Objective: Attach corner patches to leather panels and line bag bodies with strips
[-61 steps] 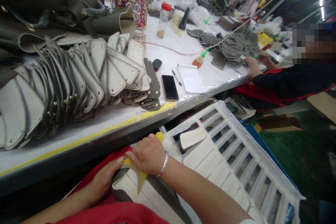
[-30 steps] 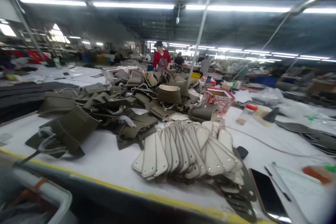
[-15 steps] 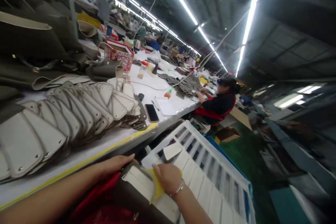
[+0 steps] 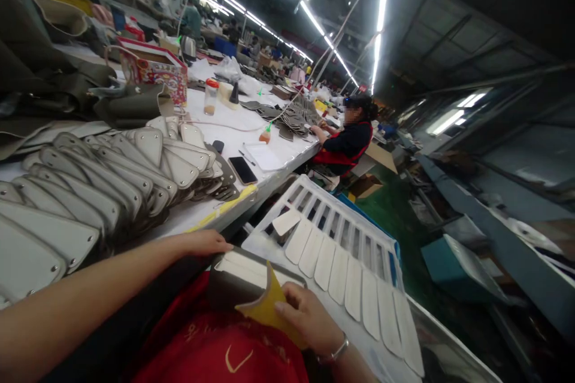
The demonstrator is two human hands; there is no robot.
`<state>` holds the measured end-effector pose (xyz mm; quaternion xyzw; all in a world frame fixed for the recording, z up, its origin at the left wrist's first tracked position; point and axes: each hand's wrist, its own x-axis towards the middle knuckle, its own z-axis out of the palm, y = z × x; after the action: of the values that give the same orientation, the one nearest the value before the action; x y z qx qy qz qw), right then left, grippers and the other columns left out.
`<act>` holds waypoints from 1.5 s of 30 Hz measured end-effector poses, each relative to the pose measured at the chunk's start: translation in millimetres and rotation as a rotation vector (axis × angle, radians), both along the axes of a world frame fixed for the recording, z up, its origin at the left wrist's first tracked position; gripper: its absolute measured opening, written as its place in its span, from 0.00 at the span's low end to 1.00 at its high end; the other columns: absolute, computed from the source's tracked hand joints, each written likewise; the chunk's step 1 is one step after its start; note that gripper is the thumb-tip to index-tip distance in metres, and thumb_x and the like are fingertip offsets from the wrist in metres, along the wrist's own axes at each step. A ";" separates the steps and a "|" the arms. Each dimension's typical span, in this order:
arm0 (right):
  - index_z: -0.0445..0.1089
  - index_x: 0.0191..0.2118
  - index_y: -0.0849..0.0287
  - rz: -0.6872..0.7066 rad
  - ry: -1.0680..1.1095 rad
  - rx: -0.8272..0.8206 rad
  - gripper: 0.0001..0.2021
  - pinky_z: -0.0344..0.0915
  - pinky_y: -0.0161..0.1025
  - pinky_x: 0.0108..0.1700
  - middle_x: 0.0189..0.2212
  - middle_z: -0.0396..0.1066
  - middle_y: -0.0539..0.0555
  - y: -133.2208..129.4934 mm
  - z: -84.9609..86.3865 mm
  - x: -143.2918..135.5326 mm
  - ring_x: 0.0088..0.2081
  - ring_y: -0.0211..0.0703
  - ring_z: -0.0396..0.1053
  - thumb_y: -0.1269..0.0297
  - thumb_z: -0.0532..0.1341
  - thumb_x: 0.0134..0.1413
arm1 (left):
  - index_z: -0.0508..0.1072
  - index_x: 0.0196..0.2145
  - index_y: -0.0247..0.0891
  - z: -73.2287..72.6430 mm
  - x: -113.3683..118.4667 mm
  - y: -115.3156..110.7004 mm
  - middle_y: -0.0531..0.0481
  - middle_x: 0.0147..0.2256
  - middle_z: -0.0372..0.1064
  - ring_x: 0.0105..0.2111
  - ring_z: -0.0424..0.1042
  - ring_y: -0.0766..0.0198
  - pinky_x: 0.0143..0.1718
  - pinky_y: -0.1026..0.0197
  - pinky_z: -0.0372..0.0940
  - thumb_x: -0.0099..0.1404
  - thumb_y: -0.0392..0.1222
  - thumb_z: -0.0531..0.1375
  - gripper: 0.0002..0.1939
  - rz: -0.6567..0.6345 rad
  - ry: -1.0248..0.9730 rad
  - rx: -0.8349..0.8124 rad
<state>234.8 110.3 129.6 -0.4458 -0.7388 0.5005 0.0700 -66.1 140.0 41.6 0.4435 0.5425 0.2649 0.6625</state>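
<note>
In front of my red apron is a dark box-shaped piece with a pale strip along its upper side. My left hand grips its far left corner, with some fingers hidden behind it. My right hand pinches a yellow curved, flat piece with pointed ends, thumb on top. That yellow piece overlaps the pale strip; whether they touch, I cannot tell. Beside my right hand, white rounded strips lie in a row on a white slatted rack.
On the left table sit overlapping pale panels with rivets, a phone, a notepad, a red-lidded jar and a patterned box. A co-worker sits farther along the table. Cartons stand on the green floor.
My right hand has moved down and toward me with the yellow piece, showing more of the pale strip. My left hand keeps its grip. The camera view has turned to the right.
</note>
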 end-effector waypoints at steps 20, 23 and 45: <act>0.66 0.38 0.60 -0.053 0.086 0.518 0.09 0.58 0.34 0.33 0.33 0.69 0.53 -44.2 -59.9 -15.9 0.31 0.38 0.63 0.62 0.53 0.58 | 0.58 0.55 0.49 -4.0 40.8 -45.3 0.50 0.44 0.68 0.36 0.72 0.60 0.29 0.61 0.71 0.59 0.53 0.57 0.27 0.222 -0.245 -0.074; 0.66 0.39 0.60 -0.040 0.106 0.518 0.09 0.58 0.34 0.34 0.34 0.69 0.53 -49.1 -58.0 -16.2 0.33 0.39 0.64 0.63 0.53 0.58 | 0.55 0.57 0.49 6.5 37.4 -45.4 0.46 0.40 0.71 0.28 0.75 0.57 0.19 0.63 0.68 0.57 0.55 0.58 0.32 0.148 -0.179 -0.150; 0.62 0.42 0.61 -0.127 0.192 0.264 0.11 0.61 0.37 0.36 0.35 0.70 0.54 -35.8 -41.1 -22.6 0.34 0.41 0.66 0.63 0.57 0.53 | 0.65 0.47 0.44 3.3 59.0 -38.6 0.52 0.32 0.69 0.29 0.70 0.62 0.27 0.57 0.70 0.58 0.54 0.59 0.21 0.283 -0.396 -0.157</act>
<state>212.2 74.5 88.5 -0.4288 -0.7583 0.4339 0.2298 -7.1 101.5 44.9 0.2500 0.4779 0.3939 0.7443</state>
